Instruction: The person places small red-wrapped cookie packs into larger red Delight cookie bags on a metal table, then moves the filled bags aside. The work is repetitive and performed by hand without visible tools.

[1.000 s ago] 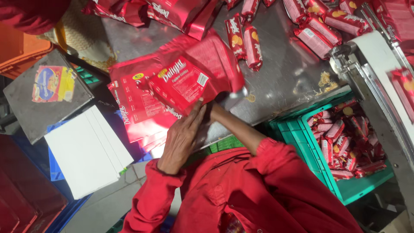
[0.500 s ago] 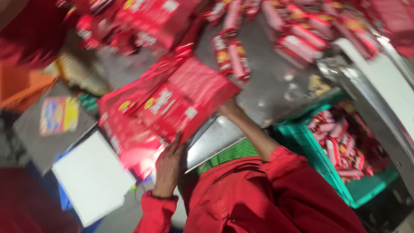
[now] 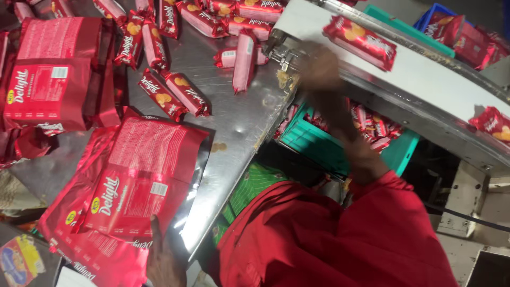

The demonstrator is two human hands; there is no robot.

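Left hand (image 3: 162, 258) low at steel table (image 3: 234, 122) edge, fingers pressed flat on a large red foil bag (image 3: 138, 180) atop a stack of same, not closed around it. Right hand (image 3: 321, 72) blurred, raised near white conveyor belt (image 3: 425, 79) above green crate (image 3: 313, 141) of biscuit packs; grip unreadable. Small red biscuit packs (image 3: 175, 93) scattered over table beyond.

Large flat red foil bag (image 3: 139, 180) near left on steel table. Second red bag (image 3: 48, 79) far left. Small red biscuit packs (image 3: 172, 94) scattered far; one (image 3: 361, 42) on white conveyor, right.
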